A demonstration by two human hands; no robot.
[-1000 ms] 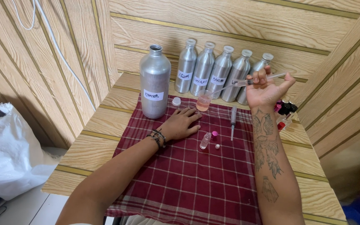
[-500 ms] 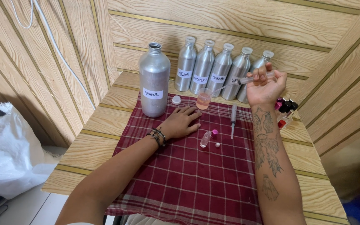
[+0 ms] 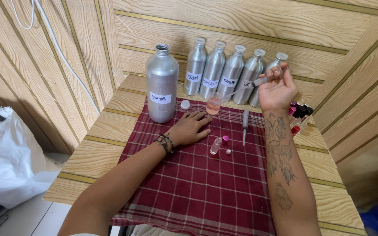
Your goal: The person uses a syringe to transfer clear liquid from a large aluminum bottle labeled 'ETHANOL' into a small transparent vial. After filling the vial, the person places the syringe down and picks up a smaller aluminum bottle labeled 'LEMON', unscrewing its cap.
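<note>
Head view, near to far. Closest to us, the red checked cloth (image 3: 197, 192) covers the wooden table (image 3: 88, 170), both our forearms lying over it. Mid-cloth, a small clear vial (image 3: 215, 145) stands uncapped, its pink cap (image 3: 225, 138) just beside it and a small white stopper (image 3: 228, 151) near its base. A spare syringe (image 3: 245, 123) lies on the cloth to the right of the vial. Our left hand (image 3: 191, 127) rests flat on the cloth, palm down, fingers loose, gripping nothing. Past it stand a small white cap (image 3: 185, 104) and the large open aluminium bottle (image 3: 162, 85). Our right hand (image 3: 278, 89) is raised and closed around a syringe (image 3: 259, 82), thumb near the plunger end, with the long needle slanting down-left into the small plastic cup (image 3: 214, 103) of pinkish liquid. At the back, five capped aluminium bottles (image 3: 224, 72) line the wall. Small red and dark bottles (image 3: 298, 114) sit at the right edge.

To do this well, we judge: keep the needle tip under the liquid, work the plunger slowly, and steady the light cup with the free left hand so it doesn't tip.
</note>
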